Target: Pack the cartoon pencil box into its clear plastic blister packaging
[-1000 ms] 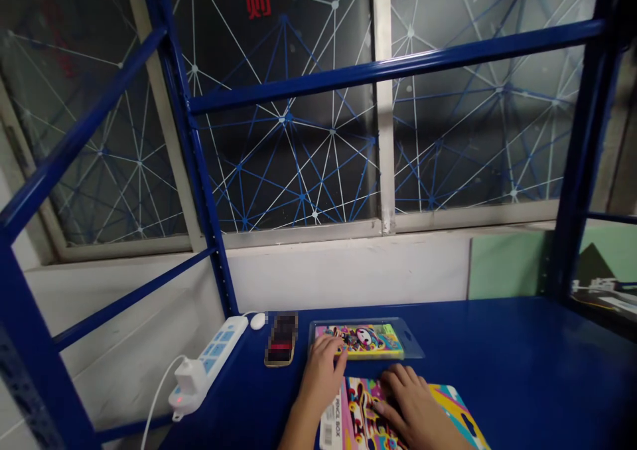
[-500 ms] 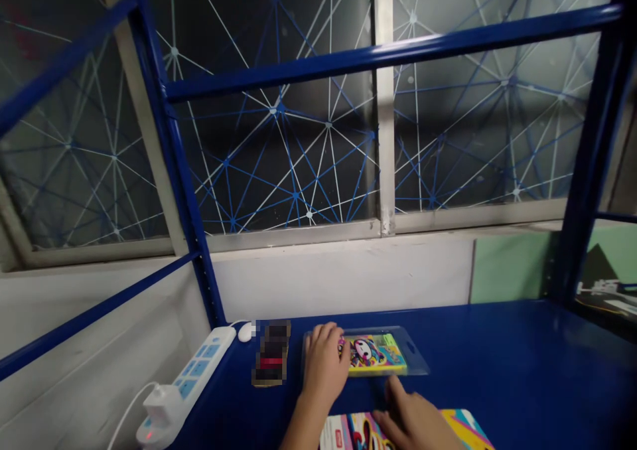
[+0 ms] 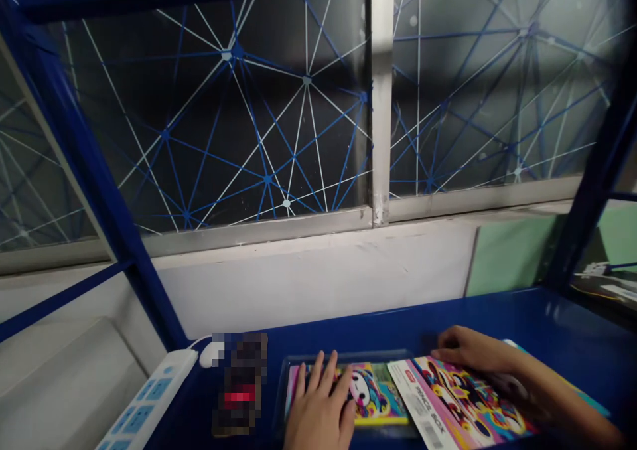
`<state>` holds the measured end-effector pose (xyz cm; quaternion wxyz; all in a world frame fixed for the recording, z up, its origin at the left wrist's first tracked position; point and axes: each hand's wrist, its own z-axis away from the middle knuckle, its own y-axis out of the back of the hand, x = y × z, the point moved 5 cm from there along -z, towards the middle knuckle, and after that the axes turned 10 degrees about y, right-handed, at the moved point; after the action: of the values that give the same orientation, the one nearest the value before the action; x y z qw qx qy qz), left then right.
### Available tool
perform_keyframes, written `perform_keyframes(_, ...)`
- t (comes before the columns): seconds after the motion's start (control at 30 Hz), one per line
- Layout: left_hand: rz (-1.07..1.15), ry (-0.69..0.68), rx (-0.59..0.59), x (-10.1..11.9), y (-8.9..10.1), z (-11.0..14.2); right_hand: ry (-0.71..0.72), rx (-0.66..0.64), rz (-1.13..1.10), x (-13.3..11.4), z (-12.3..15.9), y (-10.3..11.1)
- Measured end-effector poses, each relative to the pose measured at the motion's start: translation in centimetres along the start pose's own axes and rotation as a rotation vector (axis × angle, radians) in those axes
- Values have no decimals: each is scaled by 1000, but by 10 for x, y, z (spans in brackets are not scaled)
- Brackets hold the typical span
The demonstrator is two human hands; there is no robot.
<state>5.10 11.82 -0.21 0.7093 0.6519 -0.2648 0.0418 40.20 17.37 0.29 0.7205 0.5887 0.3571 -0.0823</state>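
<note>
My left hand [image 3: 321, 403] lies flat with fingers spread on a colourful pencil box [image 3: 371, 393] with a cartoon face. The box sits in a clear plastic blister tray [image 3: 284, 377] on the blue tabletop. To the right, a bright printed card [image 3: 421, 397] marked "PENCIL BOX" slants across the tray's right end. My right hand [image 3: 468, 349] is closed at the card's far edge, with bent fingers on it; the forearm covers part of its right side.
A white power strip [image 3: 144, 403] runs along the left, with a white plug [image 3: 212, 355] at its far end. A blurred-out dark item [image 3: 243, 383] lies between strip and tray. Blue frame posts [image 3: 89, 151] stand before the window, and a green panel [image 3: 512, 254] leans behind.
The card has moved up and right with my right hand, from the front edge to beside the tray. My left hand stays on the pencil box, fingers more spread. The view has shifted.
</note>
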Motion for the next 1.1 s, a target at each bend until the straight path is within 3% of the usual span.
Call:
perform_keyframes(0.1,-10,12,-56,-7,-6,4,-40,37,29,16,-8,-5)
perform_keyframes(0.23,-40,24,-27,-2,-1,15,-65,140,96,18,0,-7)
perform_keyframes(0.37,-71,34,0,7,5,23,-26,187,98,-9,7,-11)
perform_keyframes(0.57,-92,17,16,11,8,30,69,149,59,-50,-3,-43)
perform_keyframes(0.67,-100,12,14,11,8,31,58,144,73,-46,-6,-46)
perform_keyframes(0.9,-110,-3,-5,9,4,29,-28,199,149,-19,2,-23)
perform_keyframes(1.1,-115,-15,-8,6,1,25,-59,222,228,-22,3,-24)
